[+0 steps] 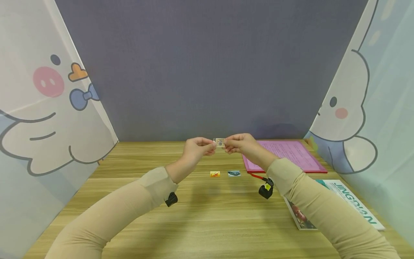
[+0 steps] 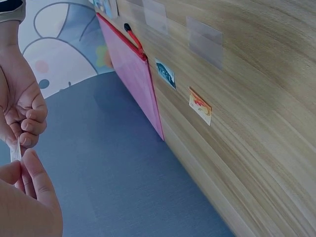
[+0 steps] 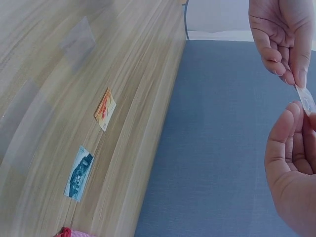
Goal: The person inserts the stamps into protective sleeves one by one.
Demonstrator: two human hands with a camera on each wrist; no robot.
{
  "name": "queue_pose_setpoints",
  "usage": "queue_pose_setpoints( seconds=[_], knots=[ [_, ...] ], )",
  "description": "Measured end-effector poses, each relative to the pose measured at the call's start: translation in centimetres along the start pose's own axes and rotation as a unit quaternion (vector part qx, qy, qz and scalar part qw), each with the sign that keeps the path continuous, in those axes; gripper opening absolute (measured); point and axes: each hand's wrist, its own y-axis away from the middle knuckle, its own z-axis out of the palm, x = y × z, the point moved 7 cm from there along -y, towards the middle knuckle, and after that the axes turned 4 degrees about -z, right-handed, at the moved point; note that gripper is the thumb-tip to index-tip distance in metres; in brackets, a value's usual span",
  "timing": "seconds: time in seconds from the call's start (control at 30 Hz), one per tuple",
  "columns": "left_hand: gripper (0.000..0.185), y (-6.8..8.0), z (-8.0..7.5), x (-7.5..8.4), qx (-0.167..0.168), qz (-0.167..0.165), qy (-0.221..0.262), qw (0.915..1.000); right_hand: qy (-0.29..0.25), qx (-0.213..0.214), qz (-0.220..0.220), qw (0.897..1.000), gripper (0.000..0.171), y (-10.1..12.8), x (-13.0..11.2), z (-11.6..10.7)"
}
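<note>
Backdrop: grey-blue wall [image 1: 207,64] stood behind the wooden table [image 1: 200,216], with cartoon-printed curtains on both sides.
Magazine: lay at the table's right edge [image 1: 352,205]; its cover read "JINGDIAN", as far as could be made out.
Pink folder: lay flat at the table's far right [image 1: 284,154], its printed lines too small to read.
Arms: both, in beige sleeves, reached forward over the table and met above its middle.
Left hand: raised above the table [image 1: 195,149], fingertips pinching the left end of the clear sleeve.
Right hand: raised level with it [image 1: 242,144], pinching the right end.
Clear sleeve: small, transparent [image 1: 219,142], held between both hands above the table, a tiny picture inside.
Orange stamp: flat on the table [image 1: 215,174], below the hands.
Blue stamp: just right of it [image 1: 234,173].
</note>
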Motion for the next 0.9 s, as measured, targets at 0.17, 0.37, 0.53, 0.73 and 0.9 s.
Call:
queue_pose_setpoints(
  seconds=[0.17,0.37,0.53,0.73,0.9],
  knots=[
    [0.015,0.15,0.11,0.12,-0.002,0.003,-0.002,1.0,0.015,0.002,-0.007,1.0,0.03,-0.11,0.07,-0.01],
    [0.013,0.22,0.09,0.1,-0.001,0.0,-0.006,1.0,0.025,0.006,-0.009,1.0,0.028,-0.16,0.06,-0.11],
    [0.012,0.15,0.06,0.07,0.0,0.0,-0.012,0.9999,0.042,0.002,-0.013,0.999,0.025,-0.22,-0.08,-0.23],
    [0.012,0.03,0.14,-0.02,-0.002,0.0,-0.009,1.0,0.046,0.004,-0.01,0.999,0.022,-0.31,-0.02,-0.34],
    [0.013,0.02,0.14,-0.06,-0.001,0.001,-0.008,1.0,0.036,-0.008,-0.012,0.999,0.024,-0.26,0.11,-0.09]
  ],
)
